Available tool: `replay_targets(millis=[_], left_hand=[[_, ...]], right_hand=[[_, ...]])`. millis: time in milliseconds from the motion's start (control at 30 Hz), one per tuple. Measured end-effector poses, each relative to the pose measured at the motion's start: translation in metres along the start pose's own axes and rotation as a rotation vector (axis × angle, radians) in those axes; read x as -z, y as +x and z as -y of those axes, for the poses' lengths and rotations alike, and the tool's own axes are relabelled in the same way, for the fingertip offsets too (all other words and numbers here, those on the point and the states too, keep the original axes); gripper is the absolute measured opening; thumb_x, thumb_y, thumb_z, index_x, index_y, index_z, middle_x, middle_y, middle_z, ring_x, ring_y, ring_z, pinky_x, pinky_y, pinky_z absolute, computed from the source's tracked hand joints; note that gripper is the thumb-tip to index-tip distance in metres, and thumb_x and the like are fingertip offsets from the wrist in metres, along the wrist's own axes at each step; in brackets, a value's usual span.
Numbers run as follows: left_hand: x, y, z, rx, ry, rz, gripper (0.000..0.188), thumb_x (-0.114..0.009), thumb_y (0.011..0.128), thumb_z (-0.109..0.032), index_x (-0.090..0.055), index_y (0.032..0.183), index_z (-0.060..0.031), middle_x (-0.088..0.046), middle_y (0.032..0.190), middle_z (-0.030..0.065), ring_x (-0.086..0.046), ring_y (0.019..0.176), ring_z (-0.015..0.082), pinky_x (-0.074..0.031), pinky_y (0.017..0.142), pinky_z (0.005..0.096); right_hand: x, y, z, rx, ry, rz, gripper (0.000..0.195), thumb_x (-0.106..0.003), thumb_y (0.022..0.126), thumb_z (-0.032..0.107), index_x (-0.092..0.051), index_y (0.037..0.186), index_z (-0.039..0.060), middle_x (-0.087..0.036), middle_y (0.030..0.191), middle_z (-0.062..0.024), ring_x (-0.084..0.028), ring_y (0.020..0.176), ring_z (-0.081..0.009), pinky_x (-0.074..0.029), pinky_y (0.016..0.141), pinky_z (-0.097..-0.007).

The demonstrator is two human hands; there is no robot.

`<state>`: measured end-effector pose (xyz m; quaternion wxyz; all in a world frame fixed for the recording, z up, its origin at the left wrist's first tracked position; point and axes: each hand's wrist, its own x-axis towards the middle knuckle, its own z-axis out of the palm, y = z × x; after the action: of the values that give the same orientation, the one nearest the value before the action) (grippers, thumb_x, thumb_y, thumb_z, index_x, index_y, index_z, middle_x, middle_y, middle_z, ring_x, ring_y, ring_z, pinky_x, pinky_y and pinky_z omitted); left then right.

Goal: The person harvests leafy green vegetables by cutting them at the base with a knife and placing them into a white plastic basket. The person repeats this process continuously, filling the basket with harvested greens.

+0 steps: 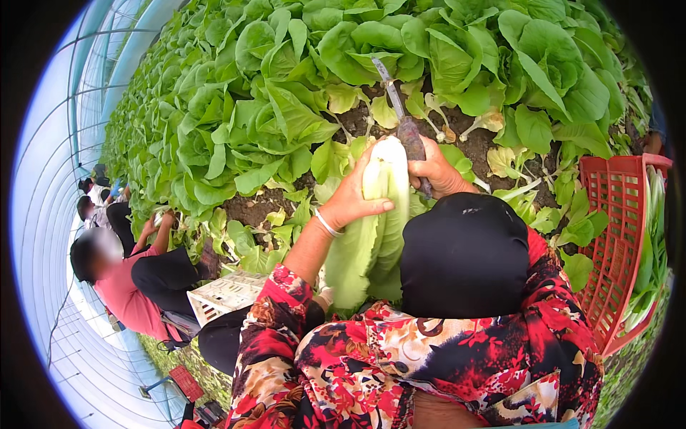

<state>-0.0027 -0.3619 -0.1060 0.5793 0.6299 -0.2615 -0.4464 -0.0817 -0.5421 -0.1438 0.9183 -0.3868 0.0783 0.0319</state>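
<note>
My left hand (356,195), with a white band at its wrist, holds a head of leafy green lettuce (383,214) around its side, thumb across the leaves. The pale cut base of the head points up and away from me. Close at its right, my right hand (439,169) grips the dark, worn handle of a knife (394,94). The knife's long blade points away from me toward the growing plants (375,45). Part of the handle is hidden by my fingers. The lower leaves hang beside my dark-covered knee (463,257).
A red plastic crate (613,241) holding leafy greens stands at the right. At the left is a white crate (230,292), with a co-worker in a pink top (128,289) crouching beyond it. Loose yellowed leaves (501,161) lie on the soil. More people are at the far left.
</note>
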Motion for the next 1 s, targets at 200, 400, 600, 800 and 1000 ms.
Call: replay_targets(millis=[200, 400, 600, 800, 1000], left_hand=[[0.009, 0.003, 0.014, 0.169, -0.134, -0.111, 0.078, -0.077, 0.068, -0.018, -0.037, 0.133, -0.0021, -0.051, 0.118, 0.0052, -0.048, 0.11, 0.0142, -0.038, 0.098, 0.0306], [0.093, 0.039, -0.041, 0.159, 0.539, -0.115, 0.085, -0.08, 0.062, -0.029, -0.04, 0.13, 0.0005, -0.057, 0.115, 0.0143, -0.055, 0.106, 0.0204, -0.042, 0.094, 0.0311], [0.182, 0.077, -0.022, 0.455, 1.148, -0.02, 0.113, -0.078, 0.057, -0.044, -0.019, 0.141, 0.0027, -0.053, 0.118, 0.0282, -0.056, 0.106, 0.0344, -0.043, 0.094, 0.0346], [0.199, 0.054, 0.012, 0.717, 1.304, 0.085, 0.116, -0.075, 0.058, -0.045, -0.01, 0.142, 0.0033, -0.058, 0.107, 0.0292, -0.058, 0.101, 0.0376, -0.046, 0.091, 0.0348], [0.19, 0.026, 0.022, 0.728, 1.476, 0.07, 0.104, -0.072, 0.06, -0.041, -0.019, 0.14, -0.0015, -0.063, 0.096, 0.024, -0.063, 0.088, 0.0361, -0.05, 0.083, 0.0384]], right_hand=[[0.011, 0.021, 0.0, -0.168, -0.064, 0.054, 0.032, -0.063, 0.078, 0.011, -0.051, 0.106, 0.0016, -0.056, 0.073, -0.001, -0.048, 0.048, -0.0064, -0.037, 0.042, -0.0211], [0.052, 0.064, -0.043, -0.204, -0.792, -0.088, 0.026, -0.06, 0.079, 0.014, -0.052, 0.099, 0.0005, -0.058, 0.071, -0.0076, -0.054, 0.05, -0.0144, -0.044, 0.044, -0.0298], [0.058, 0.12, -0.095, -0.285, -1.153, -0.024, 0.034, -0.058, 0.078, 0.02, -0.051, 0.102, -0.0038, -0.06, 0.084, -0.0248, -0.06, 0.08, -0.0376, -0.047, 0.072, -0.0419], [0.072, 0.154, -0.12, -0.356, -1.315, -0.025, 0.03, -0.055, 0.08, 0.017, -0.052, 0.098, -0.0058, -0.06, 0.092, -0.0281, -0.058, 0.09, -0.0418, -0.046, 0.08, -0.0454], [0.064, 0.185, -0.122, -0.459, -1.374, 0.115, 0.027, -0.052, 0.079, 0.011, -0.06, 0.098, -0.0062, -0.06, 0.101, -0.028, -0.06, 0.096, -0.0385, -0.048, 0.082, -0.0426]])
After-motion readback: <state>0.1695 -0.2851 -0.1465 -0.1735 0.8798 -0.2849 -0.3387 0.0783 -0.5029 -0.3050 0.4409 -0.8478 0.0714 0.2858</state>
